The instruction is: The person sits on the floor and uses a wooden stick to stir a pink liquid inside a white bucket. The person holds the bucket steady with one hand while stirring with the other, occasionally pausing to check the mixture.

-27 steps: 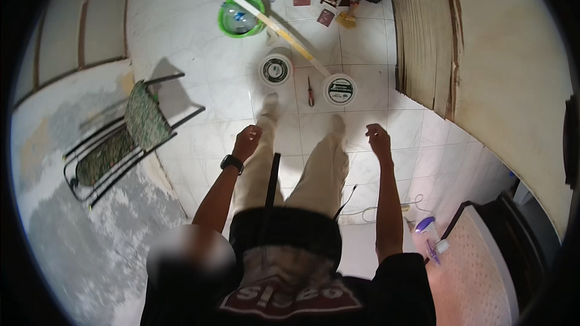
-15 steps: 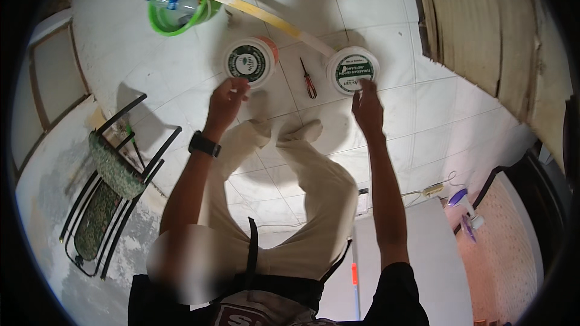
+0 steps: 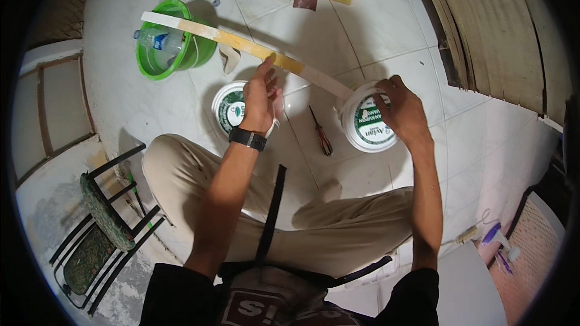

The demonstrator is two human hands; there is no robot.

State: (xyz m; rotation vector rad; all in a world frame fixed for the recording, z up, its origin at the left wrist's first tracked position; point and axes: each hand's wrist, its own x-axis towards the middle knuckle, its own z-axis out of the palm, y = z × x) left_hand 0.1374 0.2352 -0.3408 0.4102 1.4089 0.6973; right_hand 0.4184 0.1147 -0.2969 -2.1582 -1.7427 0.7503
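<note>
Two lidded tubs [image 3: 365, 124], one screwdriver [image 3: 323, 139] between; right hand [image 3: 403, 110] at one tub.

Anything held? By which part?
Right hand grips a round white plastic tub by its rim. Left hand on or over a long yellow-white strip; hold unclear.

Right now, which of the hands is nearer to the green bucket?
Left. The left hand is right of the green bucket, near the long strip; the right hand is farther right, at the right-hand white tub.

White tiled floor [image 3: 290, 27], patchy grey wall [image 3: 43, 196], black-framed green-patterned chair [image 3: 107, 214], ridged tan panel [image 3: 492, 30] upper right
</note>
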